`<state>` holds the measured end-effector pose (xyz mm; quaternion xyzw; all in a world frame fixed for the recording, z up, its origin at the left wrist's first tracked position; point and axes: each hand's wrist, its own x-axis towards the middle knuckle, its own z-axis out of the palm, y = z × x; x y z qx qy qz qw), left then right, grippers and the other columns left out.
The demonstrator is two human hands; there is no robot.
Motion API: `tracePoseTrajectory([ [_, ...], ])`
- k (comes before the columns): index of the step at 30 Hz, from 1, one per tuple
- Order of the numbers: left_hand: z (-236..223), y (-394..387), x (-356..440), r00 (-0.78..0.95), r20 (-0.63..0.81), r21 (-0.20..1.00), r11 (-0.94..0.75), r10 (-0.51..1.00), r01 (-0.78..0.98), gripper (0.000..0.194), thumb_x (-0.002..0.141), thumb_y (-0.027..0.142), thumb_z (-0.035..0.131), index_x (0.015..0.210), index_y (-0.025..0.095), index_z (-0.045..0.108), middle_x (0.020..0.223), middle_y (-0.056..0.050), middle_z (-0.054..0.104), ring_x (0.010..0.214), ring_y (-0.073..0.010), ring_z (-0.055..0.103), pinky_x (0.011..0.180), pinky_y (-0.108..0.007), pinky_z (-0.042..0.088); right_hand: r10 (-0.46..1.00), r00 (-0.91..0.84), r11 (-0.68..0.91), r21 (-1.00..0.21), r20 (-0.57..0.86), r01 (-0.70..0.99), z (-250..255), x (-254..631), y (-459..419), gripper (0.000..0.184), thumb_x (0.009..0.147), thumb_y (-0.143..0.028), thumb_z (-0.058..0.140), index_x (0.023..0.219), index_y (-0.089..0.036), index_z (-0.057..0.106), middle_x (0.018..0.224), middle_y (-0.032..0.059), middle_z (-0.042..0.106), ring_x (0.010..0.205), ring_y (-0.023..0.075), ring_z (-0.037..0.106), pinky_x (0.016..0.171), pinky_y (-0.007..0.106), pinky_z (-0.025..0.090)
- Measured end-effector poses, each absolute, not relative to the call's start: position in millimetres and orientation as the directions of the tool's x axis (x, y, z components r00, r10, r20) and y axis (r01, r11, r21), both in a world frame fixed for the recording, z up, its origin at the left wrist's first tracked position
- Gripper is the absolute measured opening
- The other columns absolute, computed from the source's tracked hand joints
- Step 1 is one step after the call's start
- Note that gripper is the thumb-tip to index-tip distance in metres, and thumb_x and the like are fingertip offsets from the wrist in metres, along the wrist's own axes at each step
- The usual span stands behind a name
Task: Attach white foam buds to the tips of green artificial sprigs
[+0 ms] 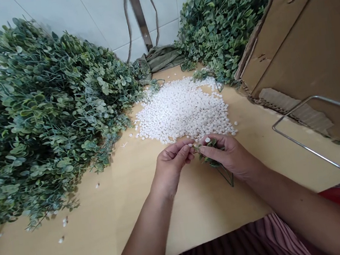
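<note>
My right hand point(224, 151) is closed around an artificial leaf sprig point(214, 161), its dark stems hanging below the fingers. One small white piece point(207, 140) shows at that hand's fingertips. My left hand point(176, 160) is pinched, with a small white bead-like piece point(190, 145) between thumb and forefinger, close against the sprig's tip. The fingertips of both hands nearly meet. Just beyond them spreads a heap of small white pieces point(183, 108) on the pale wooden table point(133, 229).
Artificial greenery point(43, 107) is piled high on the left; another leafy pile point(230, 17) stands at the back right. A cardboard box point(312, 40) and a bent metal wire frame point(315, 151) are at the right. Dark green cloth point(163, 57) lies by the tiled wall.
</note>
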<state>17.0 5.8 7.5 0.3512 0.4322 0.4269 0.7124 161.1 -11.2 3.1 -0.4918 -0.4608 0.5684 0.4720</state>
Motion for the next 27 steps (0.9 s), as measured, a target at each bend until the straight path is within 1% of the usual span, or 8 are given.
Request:
tracePoseTrajectory([
  [5,8.0,5.4,17.0,0.279,-0.342,0.864,0.417,0.898,-0.284,0.02,0.056,0.025,0.078,0.074,0.016,0.071,0.062,0.001,0.064,0.057,-0.0076,0.054,0.061,-0.022,0.043,0.995,0.001,-0.098,-0.995,-0.098,-0.02,3.7,160.6,-12.2,0.015,0.066,-0.03,0.06,0.064,-0.018,0.053,0.057,-0.0027,0.052,0.053,0.0099,0.045,0.048,0.021,0.038],
  [8,8.1,5.5,16.8,0.294,-0.341,0.865,0.42,0.893,-0.274,0.021,0.056,0.025,0.078,0.074,0.016,0.07,0.062,0.001,0.064,0.057,-0.0076,0.055,0.06,-0.022,0.043,0.998,0.026,-0.061,-0.998,-0.06,0.029,3.5,159.9,-13.2,0.012,0.067,-0.029,0.058,0.063,-0.018,0.053,0.055,-0.003,0.051,0.051,0.0098,0.045,0.046,0.02,0.037],
  [12,8.6,6.2,16.0,0.323,-0.317,0.872,0.408,0.892,-0.271,0.021,0.056,0.025,0.079,0.071,0.016,0.068,0.06,0.003,0.064,0.055,-0.0065,0.055,0.058,-0.02,0.042,0.999,0.027,-0.038,-0.997,-0.037,0.07,2.2,160.1,-13.6,0.012,0.068,-0.028,0.056,0.064,-0.018,0.052,0.052,-0.0039,0.049,0.048,0.0091,0.042,0.043,0.02,0.034],
  [14,8.6,6.7,15.6,0.324,-0.309,0.872,0.402,0.894,-0.278,0.02,0.055,0.025,0.079,0.07,0.016,0.068,0.059,0.003,0.064,0.055,-0.006,0.055,0.057,-0.019,0.042,0.999,0.02,-0.027,-0.995,-0.025,0.096,1.4,160.5,-13.6,0.011,0.069,-0.028,0.056,0.065,-0.018,0.053,0.053,-0.0039,0.048,0.048,0.0092,0.041,0.044,0.021,0.034],
  [19,7.9,8.4,14.3,0.3,-0.343,0.852,0.429,0.89,-0.3,0.023,0.054,0.025,0.08,0.072,0.016,0.069,0.062,0.002,0.066,0.056,-0.0068,0.059,0.058,-0.019,0.044,1.0,0.014,0.017,-0.986,0.02,0.168,0.7,159.9,-14.3,0.01,0.069,-0.026,0.055,0.064,-0.018,0.052,0.055,-0.0032,0.048,0.052,0.0103,0.041,0.048,0.022,0.035],
  [23,7.0,9.1,13.3,0.31,-0.345,0.859,0.431,0.886,-0.276,0.022,0.054,0.024,0.08,0.072,0.015,0.069,0.061,0.001,0.067,0.058,-0.0079,0.059,0.059,-0.019,0.044,1.0,0.024,0.014,-0.982,0.019,0.187,0.7,158.6,-15.2,0.011,0.069,-0.027,0.054,0.063,-0.019,0.05,0.056,-0.0019,0.05,0.055,0.0117,0.044,0.05,0.023,0.036],
  [27,5.5,9.0,12.7,0.31,-0.345,0.862,0.43,0.886,-0.27,0.021,0.054,0.024,0.08,0.071,0.016,0.07,0.06,0.001,0.067,0.058,-0.0084,0.06,0.059,-0.02,0.045,0.999,0.037,-0.018,-0.982,-0.011,0.187,0.1,157.9,-15.8,0.012,0.068,-0.028,0.055,0.062,-0.02,0.048,0.057,-0.0017,0.049,0.055,0.0116,0.043,0.049,0.023,0.036],
])
